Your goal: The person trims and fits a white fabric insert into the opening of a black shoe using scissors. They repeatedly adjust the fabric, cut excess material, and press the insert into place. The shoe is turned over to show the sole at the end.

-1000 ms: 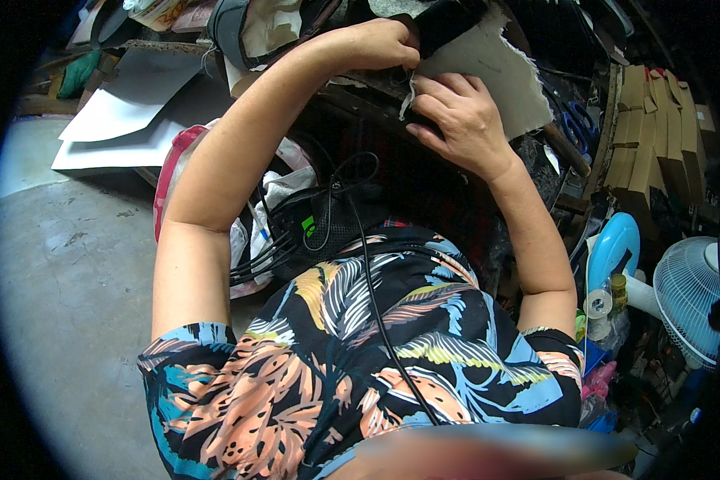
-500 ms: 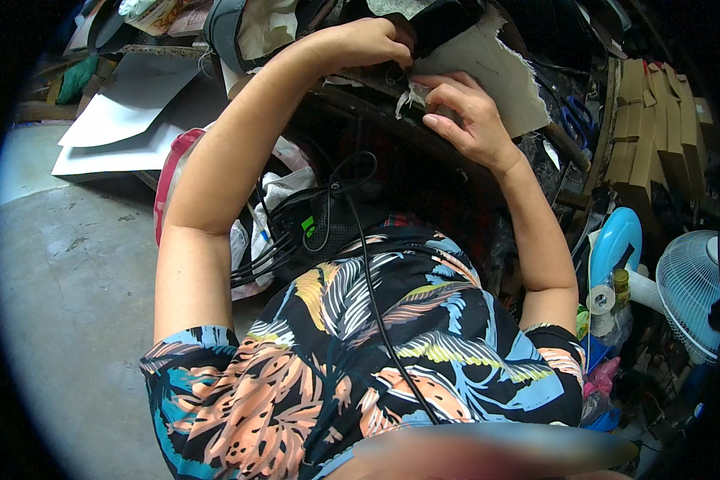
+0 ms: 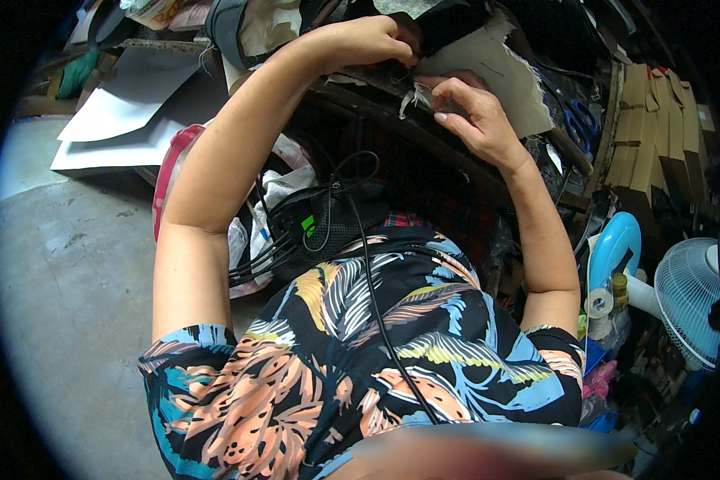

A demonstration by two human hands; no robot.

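Observation:
At the top centre, my left hand (image 3: 368, 42) is closed at the worktable's edge, its fingers curled against dark material that I cannot make out. My right hand (image 3: 478, 116) is just to its right, fingers bent, with a gap between thumb and forefinger. A frayed whitish scrap (image 3: 413, 101) hangs at the edge beside those fingertips. Behind my right hand lies a stiff pale sheet (image 3: 496, 68) with a ragged edge. A black strip (image 3: 442, 26) extends beyond my left fingers.
White sheets (image 3: 128, 100) jut out at the left, above the grey floor (image 3: 80, 264). Blue-handled scissors (image 3: 580, 124) and folded cardboard (image 3: 656, 128) are at the right, with a blue-and-white fan (image 3: 688, 292) below. A black cable (image 3: 370, 280) crosses my patterned shirt.
My right hand has shifted slightly right and down, and its thumb and forefinger have changed position a little. My left hand stays almost in place.

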